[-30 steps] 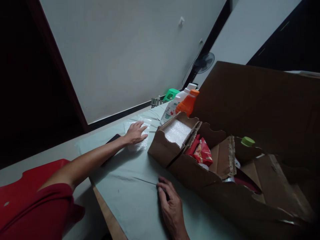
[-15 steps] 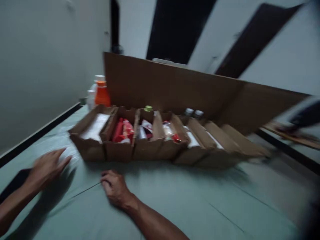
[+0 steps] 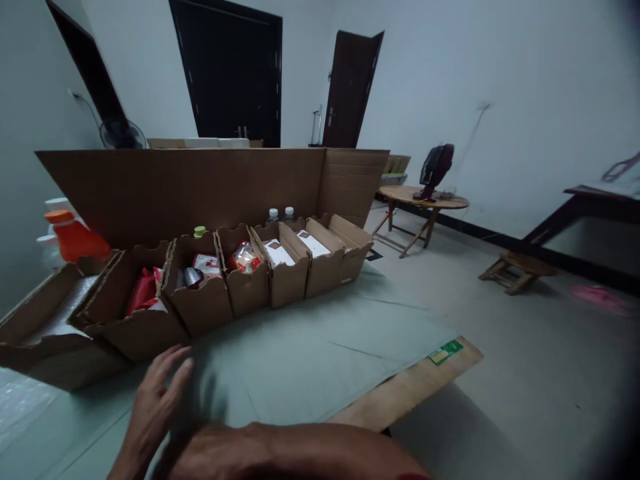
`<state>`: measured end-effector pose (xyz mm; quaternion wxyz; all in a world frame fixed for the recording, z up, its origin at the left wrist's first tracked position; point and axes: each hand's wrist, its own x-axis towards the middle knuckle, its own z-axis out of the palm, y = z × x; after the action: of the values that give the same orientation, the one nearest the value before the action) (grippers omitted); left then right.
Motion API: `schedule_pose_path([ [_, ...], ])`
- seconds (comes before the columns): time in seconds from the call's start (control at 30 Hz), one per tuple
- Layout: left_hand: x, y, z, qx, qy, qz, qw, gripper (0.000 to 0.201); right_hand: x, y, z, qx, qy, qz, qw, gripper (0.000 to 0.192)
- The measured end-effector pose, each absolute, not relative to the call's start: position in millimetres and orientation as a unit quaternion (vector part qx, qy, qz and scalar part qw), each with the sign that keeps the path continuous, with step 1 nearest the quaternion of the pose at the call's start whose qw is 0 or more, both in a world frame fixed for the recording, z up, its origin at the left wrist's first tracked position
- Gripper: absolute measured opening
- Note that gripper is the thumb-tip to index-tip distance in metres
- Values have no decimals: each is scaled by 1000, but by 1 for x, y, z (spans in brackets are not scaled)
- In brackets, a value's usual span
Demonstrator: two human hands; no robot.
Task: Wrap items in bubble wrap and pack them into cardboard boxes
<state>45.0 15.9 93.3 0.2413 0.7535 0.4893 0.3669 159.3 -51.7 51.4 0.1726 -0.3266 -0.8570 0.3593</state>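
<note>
My left hand [image 3: 159, 393] hovers over the green table cover, fingers stretched out and nothing in them. It is just in front of the row of cardboard bins, nearest the second bin [image 3: 125, 327] from the left, which holds red packets [image 3: 143, 292]. Low in the view, my right hand [image 3: 210, 450] lies across beside the left wrist; its fingers are hidden and blurred. The third bin has a silvery item and a printed packet [image 3: 207, 265], and the fourth a clear bag [image 3: 245, 257] with red print. White boxes [image 3: 279, 253] stand in bins farther right.
Behind the bins rises a tall cardboard panel [image 3: 225, 190]. Orange bottles [image 3: 77, 237] stand at the left, and clear bottles [image 3: 273, 215] at the back. The table's bare wooden edge [image 3: 400, 393] ends at the right. A round table [image 3: 400, 193] and a stool [image 3: 517, 270] stand beyond.
The view has swung to the right, so the bins sit farther left and the room's right side shows. My hands now lie close together; before, they were apart, the right one curled on the cover.
</note>
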Motion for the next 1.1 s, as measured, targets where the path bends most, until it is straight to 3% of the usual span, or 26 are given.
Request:
schedule_pose_path([
  [0.07,67,16,76,786,463,329,245,56,216,-91,60,-256,-864,404,162,9],
  [0.13,83,12,53,809,460,289,224,54,284,-126,80,-343,-831,373,231,19],
  [0.3,98,-7,11,850,460,237,102,50,440,-170,152,-658,-618,202,380,26],
  [0.53,93,-3,-1,861,450,227,64,49,547,-154,185,-699,-568,-82,427,27],
  [0.67,94,-5,5,860,456,221,62,49,581,-119,205,-731,-567,-213,313,40],
  [0.8,98,-13,16,856,462,225,62,46,599,-89,219,-765,-591,-215,137,42],
  [0.9,101,-15,20,850,466,238,64,42,605,-77,217,-754,-618,-199,103,32],
  [1.1,94,-15,12,850,467,239,52,44,608,-85,207,-738,-653,-161,57,33],
])
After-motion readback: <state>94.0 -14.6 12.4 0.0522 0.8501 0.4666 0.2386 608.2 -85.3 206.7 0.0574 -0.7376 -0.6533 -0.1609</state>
